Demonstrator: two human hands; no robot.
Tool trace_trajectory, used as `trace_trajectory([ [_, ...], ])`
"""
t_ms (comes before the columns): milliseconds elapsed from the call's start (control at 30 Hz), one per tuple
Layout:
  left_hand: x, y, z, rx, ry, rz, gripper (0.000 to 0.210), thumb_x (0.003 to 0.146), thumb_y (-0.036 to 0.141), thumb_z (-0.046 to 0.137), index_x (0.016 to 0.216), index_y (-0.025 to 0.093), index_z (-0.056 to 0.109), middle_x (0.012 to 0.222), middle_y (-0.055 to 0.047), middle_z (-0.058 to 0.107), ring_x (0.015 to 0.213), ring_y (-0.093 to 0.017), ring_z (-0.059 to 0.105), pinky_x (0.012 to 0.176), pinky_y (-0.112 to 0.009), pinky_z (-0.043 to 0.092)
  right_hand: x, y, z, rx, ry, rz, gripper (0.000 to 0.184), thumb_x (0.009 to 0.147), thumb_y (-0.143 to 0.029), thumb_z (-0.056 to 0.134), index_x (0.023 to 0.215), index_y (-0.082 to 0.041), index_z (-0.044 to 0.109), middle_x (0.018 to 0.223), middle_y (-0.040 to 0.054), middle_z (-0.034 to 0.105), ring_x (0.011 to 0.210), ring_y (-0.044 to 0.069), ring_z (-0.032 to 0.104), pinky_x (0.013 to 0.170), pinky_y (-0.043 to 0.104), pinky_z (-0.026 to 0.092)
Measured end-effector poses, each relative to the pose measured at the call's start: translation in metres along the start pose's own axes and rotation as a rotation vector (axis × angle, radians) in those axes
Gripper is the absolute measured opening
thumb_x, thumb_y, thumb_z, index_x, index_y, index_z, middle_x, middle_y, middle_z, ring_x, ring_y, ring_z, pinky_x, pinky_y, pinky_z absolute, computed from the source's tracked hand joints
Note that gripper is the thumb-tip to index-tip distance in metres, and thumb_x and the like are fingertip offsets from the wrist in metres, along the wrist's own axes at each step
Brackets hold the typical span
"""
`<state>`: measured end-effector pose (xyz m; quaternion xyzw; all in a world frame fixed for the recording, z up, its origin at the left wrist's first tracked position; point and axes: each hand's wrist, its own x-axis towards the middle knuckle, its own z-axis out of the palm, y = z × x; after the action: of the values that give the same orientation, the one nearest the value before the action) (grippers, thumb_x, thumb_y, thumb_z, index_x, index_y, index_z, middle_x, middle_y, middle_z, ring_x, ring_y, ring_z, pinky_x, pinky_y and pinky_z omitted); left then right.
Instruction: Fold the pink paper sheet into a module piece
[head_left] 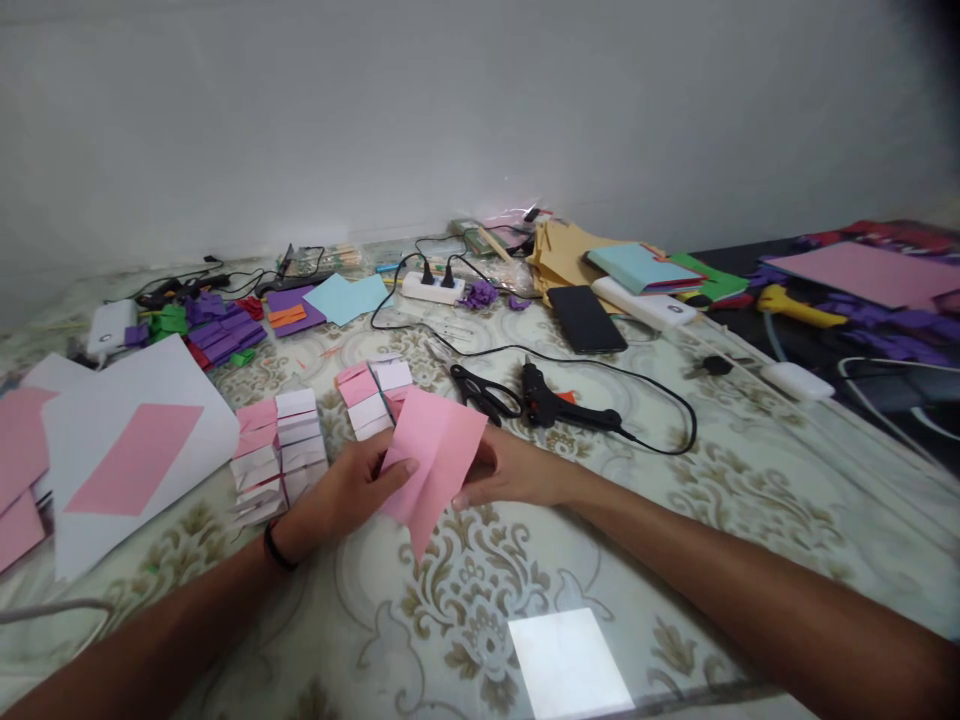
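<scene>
A sheet of pink paper point(435, 450) with a crease down its middle is held up over the table. My left hand point(358, 490) grips its left side, thumb on the front face. At the right edge my right hand point(504, 470) holds the same sheet, its fingers partly hidden behind the paper. Just beyond the sheet lie folded pink and white paper pieces point(367, 418), partly covered by it. Left of my left wrist sits another group of folded pink and white pieces point(259, 472). Black-handled scissors point(487, 393) and a black glue gun point(562, 400) rest behind my right hand.
White sheets point(191, 395) with a pink strip point(135, 460) lie at left. Further back are purple folded papers point(225, 333), a white power strip point(433, 288) with cables, a black phone point(585, 320) and brown paper point(562, 255). The glue gun's cord loops across the right side.
</scene>
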<state>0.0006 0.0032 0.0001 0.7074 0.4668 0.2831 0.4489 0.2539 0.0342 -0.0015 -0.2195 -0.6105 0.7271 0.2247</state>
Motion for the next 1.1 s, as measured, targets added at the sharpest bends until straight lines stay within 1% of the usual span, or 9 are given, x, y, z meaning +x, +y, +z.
trace_trajectory([
  [200,-0.001,0.012,0.002,0.216,-0.063,0.033,0.038,0.101,0.037,0.056,0.072,0.02,0.04,0.066,0.005,0.037,0.063,-0.011,0.032,0.059,-0.029,0.023,0.0,0.0,0.0,0.028,0.003,-0.034,0.077,0.075,-0.043,0.094,0.139,-0.016,0.062,0.119,0.0085,0.076,0.099,0.017,0.073,0.095,0.03,0.059],
  [367,-0.002,0.015,0.001,0.222,-0.093,0.036,0.031,0.1,0.035,0.055,0.076,0.019,0.043,0.07,0.004,0.042,0.066,-0.011,0.036,0.062,-0.028,0.025,0.002,0.006,-0.002,0.095,0.153,-0.121,0.095,0.073,-0.04,0.097,0.151,-0.025,0.044,0.131,0.0077,0.065,0.102,0.014,0.07,0.085,0.024,0.06],
  [467,-0.001,0.016,-0.002,0.2,-0.12,0.019,0.028,0.099,0.033,0.055,0.078,0.019,0.045,0.071,0.005,0.041,0.067,-0.011,0.036,0.062,-0.027,0.026,0.002,0.01,-0.003,0.082,0.198,-0.174,0.091,0.079,-0.035,0.093,0.152,-0.032,0.039,0.126,0.0036,0.061,0.092,0.01,0.069,0.078,0.022,0.06],
  [567,0.0,0.014,-0.003,0.147,-0.108,-0.002,0.026,0.098,0.033,0.057,0.079,0.018,0.047,0.073,0.005,0.04,0.069,-0.011,0.035,0.063,-0.027,0.027,0.001,0.011,-0.002,0.027,0.224,-0.198,0.083,0.08,-0.033,0.092,0.148,-0.032,0.045,0.121,0.0022,0.059,0.082,0.007,0.064,0.07,0.019,0.057],
  [633,0.001,0.009,-0.003,0.081,-0.062,0.025,0.021,0.098,0.033,0.06,0.085,0.018,0.053,0.079,0.003,0.047,0.073,-0.012,0.041,0.067,-0.026,0.033,0.001,0.01,-0.001,-0.017,0.225,-0.192,0.071,0.08,-0.037,0.092,0.141,-0.027,0.056,0.117,0.0027,0.06,0.079,0.006,0.06,0.067,0.017,0.054],
  [733,0.003,0.0,0.001,-0.134,-0.024,0.065,0.02,0.101,0.038,0.062,0.104,0.018,0.059,0.091,-0.001,0.059,0.079,-0.013,0.049,0.07,-0.025,0.038,0.0,0.005,-0.002,-0.129,0.213,-0.151,0.043,0.078,-0.04,0.092,0.11,-0.017,0.076,0.106,0.0032,0.061,0.078,0.006,0.057,0.063,0.016,0.049],
  [867,0.005,-0.006,0.003,-0.408,-0.074,-0.011,0.045,0.097,0.049,0.074,0.127,0.022,0.054,0.086,0.002,0.062,0.066,-0.009,0.048,0.06,-0.021,0.034,0.002,-0.001,-0.003,-0.158,0.193,-0.103,0.034,0.072,-0.04,0.096,0.084,-0.012,0.08,0.093,0.0042,0.067,0.077,0.008,0.062,0.065,0.017,0.052],
  [1000,0.004,-0.001,-0.002,-0.332,0.018,0.013,0.037,0.1,0.055,0.068,0.11,0.02,0.068,0.09,-0.002,0.068,0.08,-0.014,0.058,0.071,-0.024,0.044,0.003,0.002,-0.003,-0.095,0.243,-0.037,0.045,0.072,-0.052,0.093,0.082,-0.011,0.077,0.08,0.0039,0.071,0.066,0.01,0.065,0.062,0.022,0.056],
  [1100,0.002,0.003,-0.008,-0.242,0.038,0.018,0.045,0.105,0.058,0.057,0.098,0.018,0.075,0.099,-0.005,0.071,0.095,-0.019,0.061,0.085,-0.028,0.047,0.003,0.004,-0.004,-0.072,0.287,0.017,0.048,0.073,-0.053,0.093,0.085,-0.011,0.075,0.073,0.0025,0.072,0.06,0.009,0.065,0.062,0.022,0.057],
])
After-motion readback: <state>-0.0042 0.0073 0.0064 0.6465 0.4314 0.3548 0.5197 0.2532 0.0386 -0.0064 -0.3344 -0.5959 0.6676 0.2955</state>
